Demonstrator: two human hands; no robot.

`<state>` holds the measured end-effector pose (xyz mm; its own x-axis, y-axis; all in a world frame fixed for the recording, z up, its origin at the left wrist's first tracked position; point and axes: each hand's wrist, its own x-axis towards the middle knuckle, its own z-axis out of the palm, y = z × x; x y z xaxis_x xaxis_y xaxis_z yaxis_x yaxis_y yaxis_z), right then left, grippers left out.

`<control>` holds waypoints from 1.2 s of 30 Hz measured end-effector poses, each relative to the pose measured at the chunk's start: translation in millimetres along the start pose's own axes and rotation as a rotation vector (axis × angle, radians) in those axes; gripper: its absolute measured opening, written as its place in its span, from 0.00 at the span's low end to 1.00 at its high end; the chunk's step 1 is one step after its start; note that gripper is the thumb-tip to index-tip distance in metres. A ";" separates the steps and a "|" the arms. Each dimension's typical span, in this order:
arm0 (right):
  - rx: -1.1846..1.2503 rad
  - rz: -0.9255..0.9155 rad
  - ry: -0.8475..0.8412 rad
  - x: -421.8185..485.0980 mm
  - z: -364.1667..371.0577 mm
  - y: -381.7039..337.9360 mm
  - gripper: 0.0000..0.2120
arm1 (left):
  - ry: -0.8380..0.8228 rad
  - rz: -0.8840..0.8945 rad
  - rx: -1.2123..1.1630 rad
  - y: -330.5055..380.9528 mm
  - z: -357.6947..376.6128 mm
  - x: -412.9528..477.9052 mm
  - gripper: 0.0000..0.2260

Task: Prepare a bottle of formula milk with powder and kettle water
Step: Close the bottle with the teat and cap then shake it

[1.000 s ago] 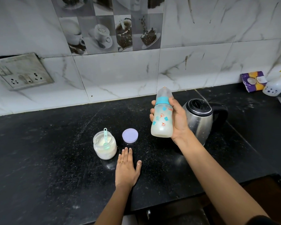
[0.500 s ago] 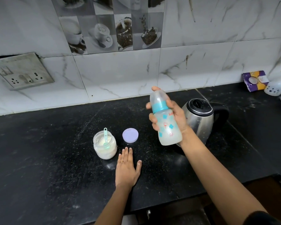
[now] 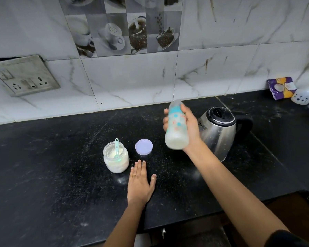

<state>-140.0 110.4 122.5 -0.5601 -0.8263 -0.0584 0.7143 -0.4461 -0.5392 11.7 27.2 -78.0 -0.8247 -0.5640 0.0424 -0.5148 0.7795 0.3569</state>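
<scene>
the right hand (image 3: 190, 128) wraps its fingers round the capped feeding bottle (image 3: 177, 130), held in the air just left of the steel kettle (image 3: 218, 133). over the last second the bottle goes from upright to leaning left and back to near upright, so it is probably being shaken to mix. milky liquid sits at its base, though blur hides any lumps. the left hand (image 3: 140, 184) stays flat on the black countertop (image 3: 43, 166), fingers spread, near the open powder jar (image 3: 116, 158) with its scoop (image 3: 116, 147) and the loose lid (image 3: 144, 146). filling looks done; mixing remains.
</scene>
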 end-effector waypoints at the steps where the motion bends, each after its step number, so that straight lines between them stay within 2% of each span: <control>1: -0.076 0.013 -0.058 -1.8 -3.1 2.9 0.17 | 0.001 -0.002 -0.001 -0.4 0.2 0.4 0.39; 3: -0.183 -0.006 -0.138 -8.2 -2.6 6.0 0.18 | 0.000 -0.005 0.000 -0.5 0.8 0.8 0.38; 4: -0.147 -0.012 -0.126 -6.1 -1.4 4.4 0.19 | -0.002 -0.003 0.003 -0.4 0.9 1.0 0.38; 6: -0.008 -0.035 -0.005 0.6 -1.2 0.5 0.16 | -0.002 0.000 0.008 -0.5 1.0 0.9 0.39; 8: 0.032 -0.037 0.075 1.8 -4.1 -1.3 0.16 | -0.002 0.000 0.007 -0.9 0.5 0.7 0.38; 9: 0.001 -0.017 0.046 0.5 -6.8 0.0 0.17 | -0.003 0.000 0.006 -1.1 0.5 0.4 0.38; 12: -0.149 -0.006 -0.099 -8.8 -10.5 4.9 0.29 | 0.003 0.001 -0.003 -0.9 -0.1 0.4 0.37; 14: -0.115 -0.022 -0.059 -4.5 -10.3 3.4 0.26 | 0.005 0.004 -0.002 -0.5 0.0 0.7 0.38; 16: -0.009 -0.044 0.096 -1.0 -9.5 1.4 0.16 | 0.009 0.003 -0.008 -0.3 0.0 0.4 0.38; 17: 0.010 -0.052 0.140 -1.9 -10.4 1.3 0.15 | 0.010 0.003 -0.009 -0.2 -0.3 0.3 0.38; 20: -0.122 -0.026 0.069 -11.0 -12.0 7.7 0.13 | 0.009 0.006 0.001 -0.5 -0.8 0.4 0.38; 22: -0.144 -0.047 0.018 -12.3 -9.8 8.0 0.15 | 0.008 0.006 0.001 -0.5 -0.9 0.6 0.38; 25: -0.008 -0.067 0.114 -3.6 -7.9 3.5 0.21 | 0.007 0.007 0.004 -0.2 -0.4 0.0 0.38; 30: -0.170 -0.014 0.037 -12.9 -7.4 12.4 0.16 | 0.001 0.001 0.001 -0.4 -0.2 0.3 0.38; 34: 0.001 -0.042 0.128 -6.3 -6.6 7.2 0.15 | 0.000 0.001 -0.006 0.2 -0.8 -0.5 0.39; 36: -0.055 -0.002 0.092 -9.7 -7.8 8.6 0.15 | 0.000 0.001 -0.005 0.4 -0.9 -0.5 0.39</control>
<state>-131.8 117.3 111.8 -0.5994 -0.7895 -0.1324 0.6903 -0.4260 -0.5849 12.1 27.6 -77.1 -0.8249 -0.5637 0.0429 -0.5132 0.7785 0.3612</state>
